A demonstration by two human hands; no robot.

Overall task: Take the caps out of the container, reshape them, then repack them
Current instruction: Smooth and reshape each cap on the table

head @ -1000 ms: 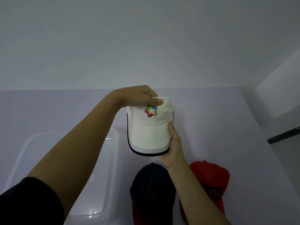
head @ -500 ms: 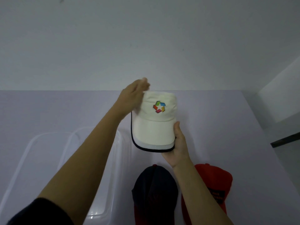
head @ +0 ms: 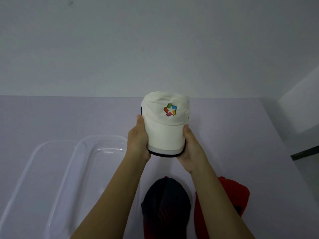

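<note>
Landmark = cream cap, held up in both hands, centre of view.

- Nearest the camera, below the cream cap: dark cap lying on the table, crown up, its near edge reddish and cut off by the frame.
- Red cap lies below and right of the cream cap, just beside the dark cap. The right forearm partly covers it. Can't tell if the two caps touch.
- Both forearms run up from the bottom edge to the cream cap, one on each side of the dark cap.
- Clear container sits on the table left of and below the cream cap. Its right rim passes behind the left wrist.
- Second clear plastic piece lies further left, its edge overlapping the container. Lid or tray, can't tell.
- Left hand grips the brim's left edge, thumb lying up along it as far as the crown.
- Right hand grips the brim's right edge, thumb on top. Fingers of both hands are hidden under the brim.
- Cream cap is off the table, brim toward the camera with a dark trim line at its lip, crown away. Crown is wrinkled on top.
- Multicolour logo on the crown front.
- Beyond the cream cap: far table edge, then a plain pale wall.
- Dark bar far right of the cream cap, off the table.
</note>
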